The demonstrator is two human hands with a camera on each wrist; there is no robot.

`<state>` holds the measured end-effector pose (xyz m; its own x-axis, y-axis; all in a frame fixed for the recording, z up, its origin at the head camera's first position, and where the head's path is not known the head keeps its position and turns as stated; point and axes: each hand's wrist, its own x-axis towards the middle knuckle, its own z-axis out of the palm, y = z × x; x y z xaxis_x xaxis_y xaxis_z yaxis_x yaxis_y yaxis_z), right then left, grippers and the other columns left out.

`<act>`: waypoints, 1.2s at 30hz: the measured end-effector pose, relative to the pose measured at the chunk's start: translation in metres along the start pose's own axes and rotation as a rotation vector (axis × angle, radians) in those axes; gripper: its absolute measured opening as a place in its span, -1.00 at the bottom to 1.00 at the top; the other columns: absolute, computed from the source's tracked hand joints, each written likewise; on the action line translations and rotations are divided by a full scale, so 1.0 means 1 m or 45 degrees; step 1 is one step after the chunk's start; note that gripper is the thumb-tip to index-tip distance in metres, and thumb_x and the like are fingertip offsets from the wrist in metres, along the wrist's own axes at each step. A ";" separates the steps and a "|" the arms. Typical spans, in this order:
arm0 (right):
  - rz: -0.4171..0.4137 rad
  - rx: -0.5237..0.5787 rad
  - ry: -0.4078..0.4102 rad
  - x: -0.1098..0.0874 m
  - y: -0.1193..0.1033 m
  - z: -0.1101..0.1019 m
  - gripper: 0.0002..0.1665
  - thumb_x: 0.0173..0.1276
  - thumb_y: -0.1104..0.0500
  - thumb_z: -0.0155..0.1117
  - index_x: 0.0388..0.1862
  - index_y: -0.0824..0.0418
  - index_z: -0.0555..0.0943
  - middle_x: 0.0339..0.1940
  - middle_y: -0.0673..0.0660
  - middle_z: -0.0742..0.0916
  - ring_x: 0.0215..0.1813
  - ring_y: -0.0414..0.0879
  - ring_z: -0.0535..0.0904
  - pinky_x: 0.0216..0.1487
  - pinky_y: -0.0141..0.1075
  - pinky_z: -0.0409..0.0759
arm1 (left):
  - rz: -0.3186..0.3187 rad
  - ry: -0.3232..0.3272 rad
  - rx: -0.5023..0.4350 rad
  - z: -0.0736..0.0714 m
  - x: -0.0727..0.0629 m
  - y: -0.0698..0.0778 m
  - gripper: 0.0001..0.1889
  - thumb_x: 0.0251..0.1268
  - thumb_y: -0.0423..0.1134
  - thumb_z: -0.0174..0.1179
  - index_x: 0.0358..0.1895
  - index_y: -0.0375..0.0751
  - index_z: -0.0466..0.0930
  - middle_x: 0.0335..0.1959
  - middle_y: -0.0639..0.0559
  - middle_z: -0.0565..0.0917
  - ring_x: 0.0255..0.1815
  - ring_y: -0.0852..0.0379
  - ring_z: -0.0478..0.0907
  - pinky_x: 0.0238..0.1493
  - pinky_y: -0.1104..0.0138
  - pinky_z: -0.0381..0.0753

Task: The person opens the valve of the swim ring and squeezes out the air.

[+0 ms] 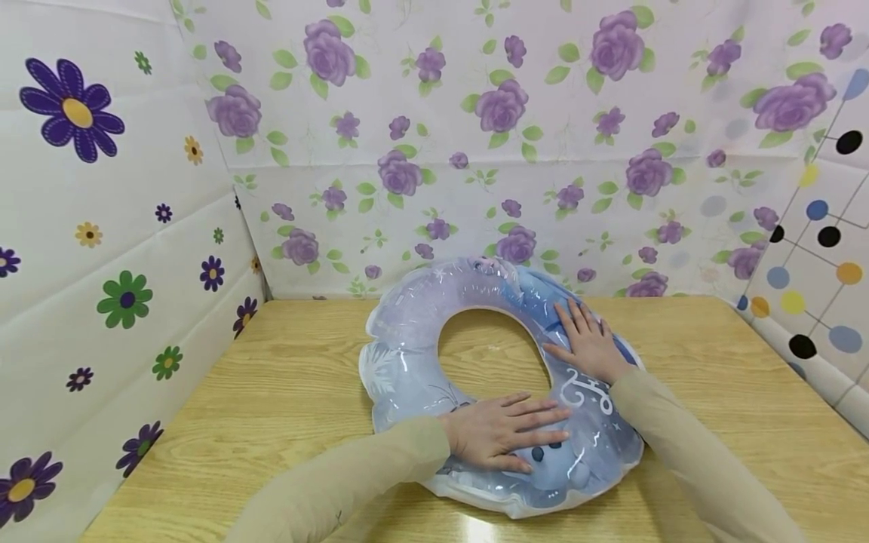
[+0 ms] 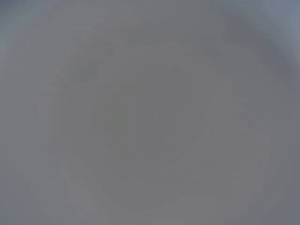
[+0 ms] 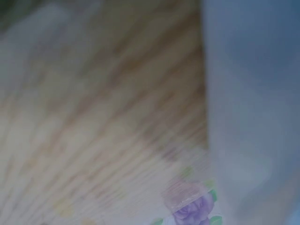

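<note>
An inflated swim ring [image 1: 407, 332], pale blue and lilac with printed cartoon figures and snowflakes, lies on the wooden table. Its front part bears the left hand [image 1: 505, 430], palm down with straight fingers pointing right. On the ring's right side rests the right hand [image 1: 587, 343], its fingers spread toward the back. The left wrist view is filled with a blurred grey surface. In the right wrist view, a blurred blue part of the ring [image 3: 253, 93] stands beside wood grain.
The wooden table [image 1: 292, 392] reaches back to a curtain with purple roses [image 1: 502, 105]. A flower-printed sheet [image 1: 129, 302] hangs at the left, and a sheet with coloured dots [image 1: 815, 279] at the right.
</note>
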<state>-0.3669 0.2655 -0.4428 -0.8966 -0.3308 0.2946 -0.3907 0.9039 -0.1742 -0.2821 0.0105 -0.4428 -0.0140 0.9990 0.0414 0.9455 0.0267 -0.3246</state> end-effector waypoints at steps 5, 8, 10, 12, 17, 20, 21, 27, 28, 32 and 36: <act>-0.013 0.004 0.002 -0.001 -0.002 -0.001 0.04 0.25 -0.36 -0.06 0.46 0.14 -0.21 0.41 0.33 -0.08 0.38 0.23 -0.26 0.13 0.28 -0.20 | -0.009 -0.008 0.018 0.001 0.001 0.000 -0.22 0.32 0.18 -0.15 0.44 -0.05 -0.30 0.41 -0.01 -0.47 0.38 0.06 -0.48 0.28 0.13 -0.27; -0.009 0.006 -0.018 -0.001 -0.005 -0.003 0.03 0.27 -0.35 -0.06 0.46 0.15 -0.22 0.41 0.33 -0.10 0.38 0.23 -0.27 0.14 0.27 -0.22 | -0.011 -0.011 0.024 0.001 0.000 0.001 -0.22 0.33 0.18 -0.16 0.44 -0.04 -0.31 0.41 0.00 -0.47 0.37 0.06 -0.48 0.28 0.13 -0.27; -0.006 0.002 -0.026 -0.002 -0.006 -0.004 0.03 0.27 -0.35 -0.07 0.46 0.15 -0.22 0.41 0.33 -0.10 0.38 0.22 -0.28 0.15 0.27 -0.22 | -0.013 -0.010 0.023 0.000 0.000 0.001 -0.22 0.33 0.18 -0.16 0.44 -0.04 -0.31 0.41 0.00 -0.47 0.37 0.07 -0.48 0.28 0.13 -0.27; -0.007 0.000 -0.025 -0.002 -0.006 -0.005 0.03 0.27 -0.35 -0.07 0.46 0.15 -0.21 0.41 0.33 -0.10 0.38 0.22 -0.27 0.15 0.27 -0.22 | -0.013 -0.009 0.021 0.000 0.001 0.001 -0.23 0.33 0.18 -0.16 0.44 -0.04 -0.31 0.41 0.00 -0.47 0.37 0.07 -0.48 0.28 0.13 -0.27; -0.008 -0.009 -0.041 -0.002 -0.005 -0.004 0.03 0.27 -0.37 -0.11 0.46 0.16 -0.22 0.41 0.33 -0.10 0.37 0.23 -0.27 0.15 0.27 -0.22 | -0.014 -0.012 0.021 -0.001 0.001 0.002 -0.23 0.33 0.18 -0.17 0.44 -0.04 -0.31 0.41 0.00 -0.47 0.37 0.06 -0.48 0.28 0.13 -0.27; -0.006 -0.011 -0.050 -0.002 -0.005 -0.004 0.03 0.27 -0.38 -0.13 0.46 0.16 -0.23 0.41 0.33 -0.10 0.37 0.24 -0.27 0.15 0.26 -0.22 | -0.014 -0.013 0.025 -0.001 0.001 0.002 -0.23 0.33 0.18 -0.18 0.44 -0.03 -0.31 0.41 0.00 -0.47 0.38 0.06 -0.48 0.28 0.13 -0.27; -0.005 -0.009 -0.049 -0.002 -0.005 -0.004 0.03 0.27 -0.37 -0.12 0.46 0.16 -0.23 0.41 0.33 -0.10 0.37 0.24 -0.27 0.15 0.26 -0.22 | -0.015 -0.013 0.029 0.000 0.001 0.001 -0.23 0.33 0.18 -0.18 0.44 -0.03 -0.31 0.41 0.00 -0.47 0.38 0.06 -0.48 0.28 0.13 -0.27; -0.008 -0.023 -0.040 -0.002 -0.006 -0.005 0.03 0.28 -0.35 -0.09 0.46 0.18 -0.20 0.41 0.34 -0.08 0.37 0.24 -0.26 0.15 0.26 -0.22 | -0.016 -0.004 0.024 0.002 0.001 0.001 -0.23 0.34 0.17 -0.17 0.44 -0.04 -0.31 0.41 -0.01 -0.47 0.37 0.06 -0.48 0.28 0.13 -0.28; -0.007 -0.023 -0.044 -0.003 -0.007 -0.004 0.03 0.28 -0.35 -0.09 0.46 0.18 -0.20 0.41 0.34 -0.08 0.37 0.24 -0.25 0.15 0.26 -0.21 | -0.016 -0.005 0.017 0.002 0.000 0.002 -0.23 0.34 0.17 -0.16 0.44 -0.04 -0.32 0.41 -0.01 -0.48 0.37 0.06 -0.49 0.28 0.13 -0.28; -0.005 -0.016 -0.046 -0.004 -0.008 -0.003 0.02 0.28 -0.35 -0.07 0.46 0.19 -0.18 0.40 0.35 -0.06 0.37 0.26 -0.23 0.15 0.27 -0.20 | -0.018 -0.010 0.002 0.004 -0.001 0.003 -0.23 0.34 0.17 -0.17 0.44 -0.03 -0.33 0.40 0.00 -0.48 0.37 0.07 -0.49 0.28 0.13 -0.28; -0.004 -0.008 -0.032 -0.003 -0.008 -0.004 0.01 0.28 -0.33 -0.06 0.46 0.19 -0.17 0.40 0.36 -0.05 0.36 0.27 -0.22 0.14 0.27 -0.20 | -0.025 -0.007 0.010 0.003 -0.001 0.003 -0.24 0.35 0.16 -0.17 0.44 -0.02 -0.33 0.41 0.00 -0.48 0.37 0.07 -0.48 0.28 0.13 -0.28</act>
<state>-0.3599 0.2604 -0.4386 -0.9002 -0.3403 0.2716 -0.3925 0.9044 -0.1676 -0.2806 0.0101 -0.4467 -0.0341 0.9985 0.0429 0.9425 0.0464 -0.3310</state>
